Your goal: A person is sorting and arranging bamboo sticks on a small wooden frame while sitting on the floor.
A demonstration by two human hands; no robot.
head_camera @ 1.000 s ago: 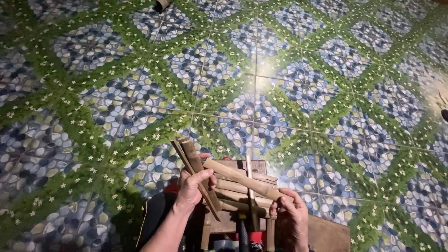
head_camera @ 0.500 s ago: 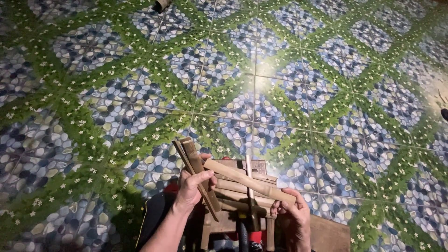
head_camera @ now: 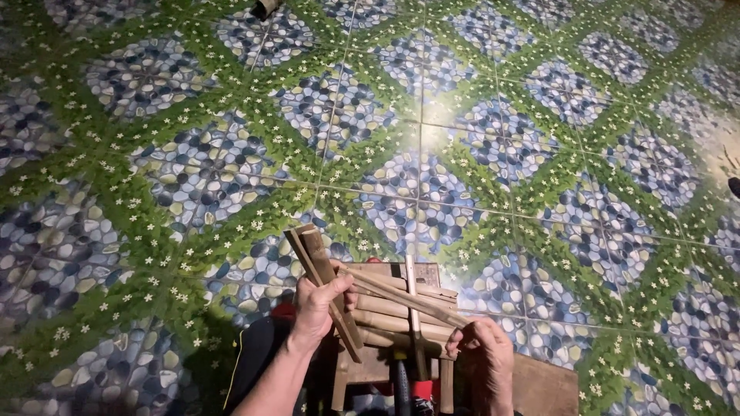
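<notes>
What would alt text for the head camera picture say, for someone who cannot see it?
Two hands hold bamboo pieces over a small wooden stool: the left hand grips flat slats, the right hand steadies the end of a round stick. Below lies a tiled floor patterned with blue pebbles and green leaves.

Beneath me is a tiled floor (head_camera: 478, 154), patterned with blue-grey pebble diamonds framed by green bands with small white flowers. On it, near me, stands a small wooden stool (head_camera: 385, 362). A flat wooden board (head_camera: 543, 385) lies to its right. A small dark object (head_camera: 266, 8) sits at the far edge.
</notes>
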